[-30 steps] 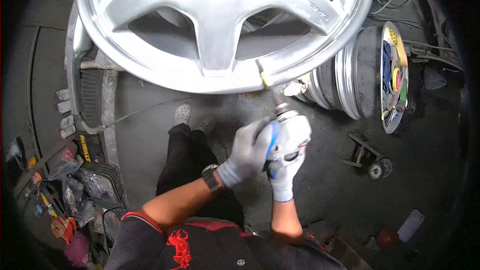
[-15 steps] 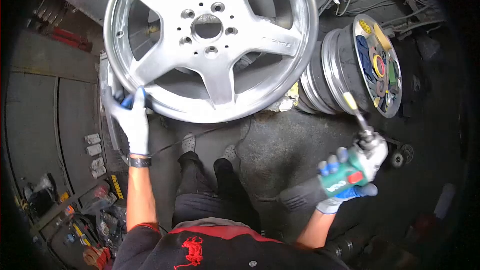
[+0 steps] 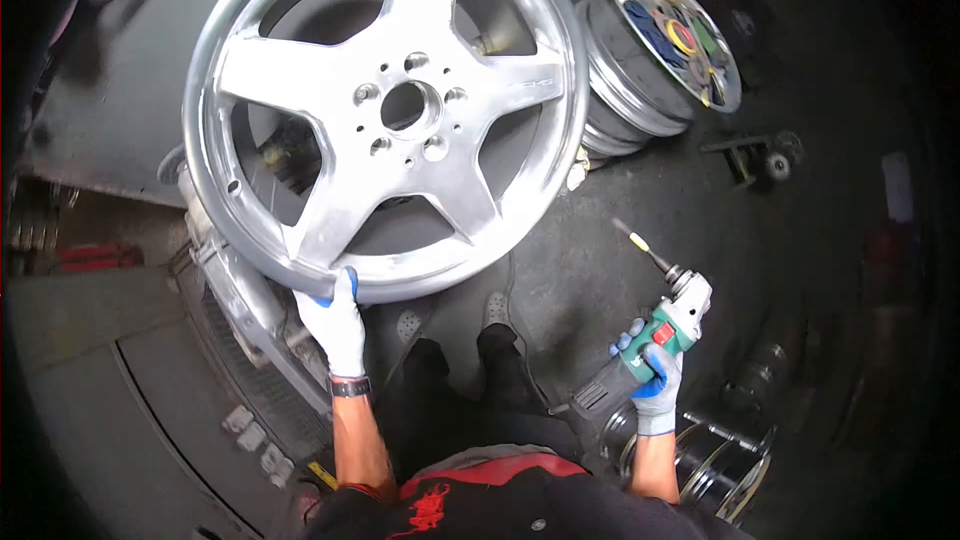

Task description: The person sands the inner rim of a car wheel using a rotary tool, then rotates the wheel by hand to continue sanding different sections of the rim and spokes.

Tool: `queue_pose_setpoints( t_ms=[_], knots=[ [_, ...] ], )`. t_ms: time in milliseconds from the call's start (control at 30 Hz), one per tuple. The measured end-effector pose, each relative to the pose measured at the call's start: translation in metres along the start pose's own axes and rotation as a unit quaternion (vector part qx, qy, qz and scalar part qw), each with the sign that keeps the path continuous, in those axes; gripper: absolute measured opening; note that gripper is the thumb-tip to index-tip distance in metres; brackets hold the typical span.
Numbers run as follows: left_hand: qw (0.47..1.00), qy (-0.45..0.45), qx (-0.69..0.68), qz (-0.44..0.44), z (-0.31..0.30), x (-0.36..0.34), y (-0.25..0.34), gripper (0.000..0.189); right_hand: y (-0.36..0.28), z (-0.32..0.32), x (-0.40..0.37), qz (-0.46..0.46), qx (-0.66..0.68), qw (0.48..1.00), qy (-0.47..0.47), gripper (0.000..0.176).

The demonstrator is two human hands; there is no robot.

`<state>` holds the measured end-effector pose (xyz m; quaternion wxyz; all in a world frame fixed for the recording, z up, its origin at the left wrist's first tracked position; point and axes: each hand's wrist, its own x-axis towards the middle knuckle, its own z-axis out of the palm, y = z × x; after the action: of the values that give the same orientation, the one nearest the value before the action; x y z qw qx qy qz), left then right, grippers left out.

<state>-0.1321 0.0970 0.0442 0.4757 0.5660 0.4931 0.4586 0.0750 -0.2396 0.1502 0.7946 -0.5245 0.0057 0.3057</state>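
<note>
A silver five-spoke alloy wheel (image 3: 340,90) fills the upper middle of the view, its face turned up toward me. At its lower left edge my left hand (image 3: 335,332), in a white and blue glove, is closed on the rim, thumb on the front and fingers hidden behind. Off to the lower right, my gloved right hand (image 3: 657,385) wraps round the body of a green angle grinder (image 3: 668,325) with a red switch. A thin shaft with a pale yellow section (image 3: 638,241) sticks out of its head, pointing up-left and apart from the wheel.
Stacked rims (image 3: 620,70) stand right of the wheel, the end one holding tape and other small items. A metal frame (image 3: 235,285) lies under the wheel's left side. Another rim (image 3: 715,465) is on the floor by my right forearm. A cord runs near my feet.
The view has swung right. My left hand has gone from spread fingers at the rim to a closed grip. The wheel is rotated somewhat, and the grinder stays in my right hand.
</note>
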Motion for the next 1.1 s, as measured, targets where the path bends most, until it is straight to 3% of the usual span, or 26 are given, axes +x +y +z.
queue_pose_setpoints(
  t_ms=[200,267,333,400,467,533,600,667,733,767,800,833,867,900,933,967,1000,1067,1100],
  knots=[
    [0.997,-0.073,0.005,0.007,-0.013,0.037,0.03,0.064,0.007,0.007,-0.028,-0.004,0.015,0.997,0.072,0.074],
    [0.987,-0.114,0.11,-0.003,-0.021,0.068,0.043,0.058,0.006,0.002,-0.025,0.002,0.017,0.997,0.072,0.075],
    [0.968,-0.186,0.166,0.02,-0.026,0.105,0.069,0.049,0.005,-0.003,-0.028,0.017,0.018,0.997,0.079,0.077],
    [0.948,-0.197,0.221,0.12,-0.022,0.149,0.077,0.045,0.006,-0.009,-0.023,0.02,0.046,0.997,0.058,0.078],
    [0.95,-0.273,0.141,0.052,-0.004,0.186,0.113,0.044,0.006,-0.013,-0.021,0.034,0.038,0.998,0.04,0.079],
    [0.912,-0.365,0.175,0.072,0.012,0.223,0.148,0.043,0.01,-0.028,-0.021,0.036,0.081,0.996,-0.012,0.084],
    [0.873,-0.386,0.262,0.14,0.023,0.241,0.176,0.047,0.008,-0.03,-0.024,0.053,0.077,0.996,0.009,0.081],
    [0.885,-0.35,0.277,0.134,0.026,0.223,0.193,0.048,0.002,-0.021,-0.024,0.051,-0.005,0.998,0.048,0.075],
    [0.913,-0.13,0.296,0.249,0.033,0.175,0.206,0.046,-0.001,-0.012,-0.019,0.032,-0.01,0.998,0.055,0.073],
    [0.902,-0.006,0.342,0.264,0.035,0.142,0.215,0.045,-0.006,-0.011,-0.017,0.021,-0.059,0.997,0.054,0.072],
    [0.902,0.084,0.266,0.329,0.039,0.108,0.214,0.039,-0.011,-0.008,-0.016,0.01,-0.111,0.992,0.056,0.071],
    [0.916,0.115,0.211,0.321,0.044,0.071,0.216,0.033,-0.016,0.002,-0.013,-0.001,-0.109,0.992,0.057,0.07],
    [0.955,0.075,0.173,0.229,0.041,0.032,0.208,0.027,-0.019,0.006,-0.01,-0.011,-0.12,0.991,0.051,0.071],
    [0.904,-0.06,0.289,0.31,0.042,-0.004,0.213,0.025,-0.022,0.008,-0.007,-0.012,-0.114,0.993,0.042,0.069],
    [0.899,-0.215,0.339,0.176,0.045,-0.04,0.211,0.027,-0.025,0.012,-0.003,-0.011,-0.108,0.994,0.034,0.068],
    [0.898,-0.355,0.239,0.103,0.056,-0.064,0.203,0.033,-0.029,0.018,-0.001,-0.002,-0.103,0.994,0.029,0.068],
    [0.878,-0.467,0.089,-0.054,0.07,-0.083,0.191,0.042,-0.032,0.027,0.001,0.001,-0.126,0.992,0.013,0.073],
    [0.827,-0.542,-0.023,-0.15,0.1,-0.123,0.165,0.05,-0.028,0.022,0.014,0.006,-0.148,0.989,-0.01,0.078],
    [0.807,-0.568,-0.038,-0.156,0.113,-0.132,0.158,0.051,-0.021,0.013,0.018,-0.045,-0.205,0.978,0.014,0.083]
  ],
)
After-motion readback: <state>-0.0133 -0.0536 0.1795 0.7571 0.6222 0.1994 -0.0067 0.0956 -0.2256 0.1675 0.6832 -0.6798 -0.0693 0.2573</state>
